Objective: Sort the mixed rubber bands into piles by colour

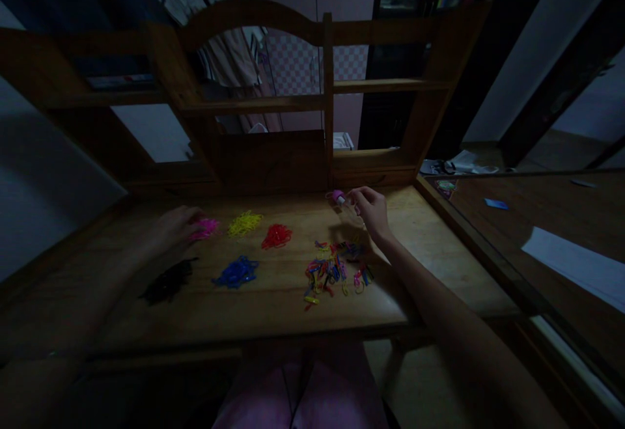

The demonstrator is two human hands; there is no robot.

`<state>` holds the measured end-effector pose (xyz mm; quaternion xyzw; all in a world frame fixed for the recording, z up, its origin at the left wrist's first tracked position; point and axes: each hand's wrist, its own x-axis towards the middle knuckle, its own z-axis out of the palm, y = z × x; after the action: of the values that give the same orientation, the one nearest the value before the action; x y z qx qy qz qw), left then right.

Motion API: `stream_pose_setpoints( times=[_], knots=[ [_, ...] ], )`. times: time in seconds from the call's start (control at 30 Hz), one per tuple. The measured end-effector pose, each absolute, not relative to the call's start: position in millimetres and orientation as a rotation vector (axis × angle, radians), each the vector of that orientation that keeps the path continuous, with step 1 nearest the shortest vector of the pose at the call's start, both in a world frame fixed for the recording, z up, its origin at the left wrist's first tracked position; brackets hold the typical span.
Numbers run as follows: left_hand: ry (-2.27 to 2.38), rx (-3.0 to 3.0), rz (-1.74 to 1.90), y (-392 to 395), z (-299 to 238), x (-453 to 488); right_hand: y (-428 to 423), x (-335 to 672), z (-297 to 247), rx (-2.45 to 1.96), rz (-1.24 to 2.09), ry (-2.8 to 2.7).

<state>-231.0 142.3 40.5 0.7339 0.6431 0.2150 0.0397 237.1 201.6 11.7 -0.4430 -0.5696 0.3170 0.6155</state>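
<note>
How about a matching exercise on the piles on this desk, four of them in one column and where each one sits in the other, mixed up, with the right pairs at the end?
Piles
1. Pink pile
2. Red pile
3. Black pile
4. Multicoloured pile

Places
A. Directly left of the blue pile
B. By the left hand
C. Nearest the right hand
D. Just right of the yellow pile

Right pairs: 1-B, 2-D, 3-A, 4-C
</note>
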Motion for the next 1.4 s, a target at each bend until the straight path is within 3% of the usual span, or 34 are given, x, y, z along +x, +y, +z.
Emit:
stream_pose_setpoints(
  times=[0.17,0.47,0.87,1.23,1.4],
  knots=[
    [1.77,2.514,0.58,120.0,49.0,-150.5,197.8,237.3,14.5,-1.02,0.675,-1.355],
    [1.139,2.459,0.452,41.2,48.1,20.0,200.9,240.7,11.3,-1.062,0.545,-1.405],
    [1.035,2.562,0.522,87.9,16.9,66.0,191.5,236.5,16.6,-1.064,0.3,-1.568],
    [0.951,2.401,0.541,97.0,30.8,63.5,188.3,233.8,19.2,-1.068,0.276,-1.606],
    [0.689,2.542,0.48,98.5,18.6,74.6,187.6,234.7,18.8,-1.059,0.279,-1.618]
  ],
)
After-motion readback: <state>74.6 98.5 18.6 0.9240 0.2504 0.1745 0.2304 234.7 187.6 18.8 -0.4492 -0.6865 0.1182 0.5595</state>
